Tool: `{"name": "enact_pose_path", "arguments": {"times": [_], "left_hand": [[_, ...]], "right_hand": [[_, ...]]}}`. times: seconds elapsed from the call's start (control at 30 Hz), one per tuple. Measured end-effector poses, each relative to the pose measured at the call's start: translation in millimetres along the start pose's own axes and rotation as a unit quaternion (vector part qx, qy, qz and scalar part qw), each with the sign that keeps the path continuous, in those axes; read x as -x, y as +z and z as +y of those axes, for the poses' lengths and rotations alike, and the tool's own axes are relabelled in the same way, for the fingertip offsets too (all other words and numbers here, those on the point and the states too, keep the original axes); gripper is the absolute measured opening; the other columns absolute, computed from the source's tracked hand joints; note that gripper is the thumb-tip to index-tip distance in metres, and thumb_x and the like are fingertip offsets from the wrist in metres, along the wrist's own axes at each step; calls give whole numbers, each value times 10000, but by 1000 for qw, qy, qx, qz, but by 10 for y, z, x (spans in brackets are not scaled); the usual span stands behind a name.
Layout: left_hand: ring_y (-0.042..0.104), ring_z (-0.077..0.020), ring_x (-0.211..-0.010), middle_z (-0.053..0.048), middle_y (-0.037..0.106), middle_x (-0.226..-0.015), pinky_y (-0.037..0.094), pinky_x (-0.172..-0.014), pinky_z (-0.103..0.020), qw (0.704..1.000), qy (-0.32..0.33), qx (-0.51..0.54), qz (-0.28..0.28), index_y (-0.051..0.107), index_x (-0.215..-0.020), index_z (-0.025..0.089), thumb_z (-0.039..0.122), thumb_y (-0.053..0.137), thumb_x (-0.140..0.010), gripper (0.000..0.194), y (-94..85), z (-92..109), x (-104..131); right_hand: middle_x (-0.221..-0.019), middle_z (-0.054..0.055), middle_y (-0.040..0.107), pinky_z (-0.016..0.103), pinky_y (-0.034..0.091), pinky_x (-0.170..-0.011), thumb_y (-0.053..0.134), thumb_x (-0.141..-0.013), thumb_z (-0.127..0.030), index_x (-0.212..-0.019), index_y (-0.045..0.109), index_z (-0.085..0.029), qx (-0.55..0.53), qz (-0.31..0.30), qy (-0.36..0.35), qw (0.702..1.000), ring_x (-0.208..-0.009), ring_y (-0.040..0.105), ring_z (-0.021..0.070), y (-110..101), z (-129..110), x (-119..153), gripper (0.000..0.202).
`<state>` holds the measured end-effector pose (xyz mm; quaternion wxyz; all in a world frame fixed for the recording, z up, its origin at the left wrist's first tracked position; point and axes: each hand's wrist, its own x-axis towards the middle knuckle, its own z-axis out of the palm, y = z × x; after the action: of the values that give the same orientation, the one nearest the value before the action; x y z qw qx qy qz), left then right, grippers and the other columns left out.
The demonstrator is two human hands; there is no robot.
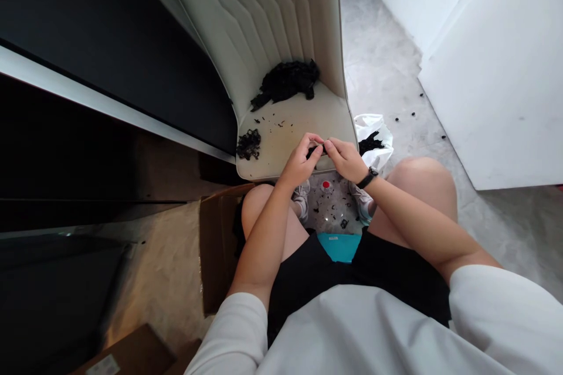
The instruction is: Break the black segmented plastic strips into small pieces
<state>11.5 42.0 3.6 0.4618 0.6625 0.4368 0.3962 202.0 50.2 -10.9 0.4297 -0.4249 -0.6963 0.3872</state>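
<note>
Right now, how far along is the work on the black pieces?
Partway, seemingly. The curly clump and scraps on the seat look already handled. Left hand and right hand pinch a dark piece. The larger heap by the backrest likely remains; black pieces in the white bag could be either.

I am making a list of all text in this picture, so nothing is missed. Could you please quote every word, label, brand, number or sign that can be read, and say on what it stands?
No text can be read.
White label on the brown cardboard, lower left: too small and blurred.
Small label on the blue surface: too small.
Dark wristband by the right hand: nothing readable.
</note>
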Motion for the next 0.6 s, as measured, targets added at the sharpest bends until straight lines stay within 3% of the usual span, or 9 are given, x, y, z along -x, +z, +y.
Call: {"name": "enact_pose_path", "arguments": {"times": [0.2, 0.3, 0.37, 0.5, 0.6], "left_hand": [[691, -192, -1003, -51, 730, -1083, 551, -1001, -359, 1000, -6, -3, -8, 585, -1297, 251, 521, 619, -1107, 332, -19, 41, 26], [645, -174, -862, -5, 674, -925, 539, -899, -337, 1000, -13, -4, -8, 594, -1295, 260, 516, 632, -1096, 327, -47, 21, 29], [591, -160, -768, 20, 613, -829, 516, -805, -321, 999, -34, -1, -14, 628, -1218, 254, 587, 624, -1091, 356, -63, 5, 25], [531, -145, -720, 8, 581, -757, 439, -689, -305, 997, -49, -36, -56, 665, -897, 196, 823, 652, -991, 635, -38, 8, 12], [492, -137, -655, 16, 545, -665, 404, -653, -314, 996, -55, -12, -71, 643, -803, 193, 902, 632, -950, 725, 23, 40, -1]], "right_hand": [[-628, -15, 429, 352, 283, -640, 411, -1070, -902, -691, 437, -242, -32, 2, 10, 999, -632, 376, 157, -41, -2, -25, 761], [-609, -16, 413, 342, 307, -640, 447, -1067, -888, -670, 436, -242, -57, -27, 7, 998, -639, 392, 157, -67, -18, -35, 759], [-600, -14, 417, 336, 329, -643, 441, -1068, -888, -668, 447, -242, -59, -44, -2, 997, -646, 411, 160, -73, -29, -39, 760], [-595, -16, 429, 332, 335, -625, 445, -1039, -925, -662, 449, -241, -54, -62, -16, 997, -630, 386, 150, -60, -68, -36, 781], [-582, -20, 447, 328, 335, -590, 465, -1025, -936, -662, 473, -240, -94, -85, -11, 992, -591, 369, 139, -41, -106, -20, 785]]}}
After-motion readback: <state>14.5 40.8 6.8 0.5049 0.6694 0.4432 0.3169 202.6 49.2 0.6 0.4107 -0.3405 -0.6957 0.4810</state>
